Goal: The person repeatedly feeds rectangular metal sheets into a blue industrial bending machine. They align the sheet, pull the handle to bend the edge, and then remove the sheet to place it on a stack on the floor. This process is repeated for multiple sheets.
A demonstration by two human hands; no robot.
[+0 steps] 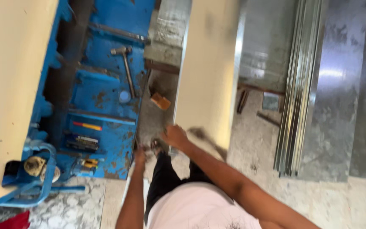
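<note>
Overhead view of a sheet-metal workshop, read from left to right. At far left a cream sheet (9,85) is lying across a blue machine (106,110), on whose ledges a hammer (126,63) and a few small tools are resting. At centre the person is standing on the concrete floor (255,144) and handling a long cream-coloured panel (208,68), which is standing nearly upright, well apart from the machine.

The left hand (140,156) is hanging low beside the panel's near lower corner; motion blur is hiding its fingers, so whether they are gripping the edge or merely touching it cannot be told. The right hand (175,136) is pressing against the panel's lower edge with the fingers curled, apparently closing around that edge, though blur is leaving the exact grip unclear.

As a judgement, the panel is best handled by keeping both hands spread along the lower edge, fingers clear of the sharp rim, and by holding the sheet close to vertical so that it is not flexing.

At right, a stack of folded galvanised profiles (297,93) and flat sheets is lying on the floor.
</note>
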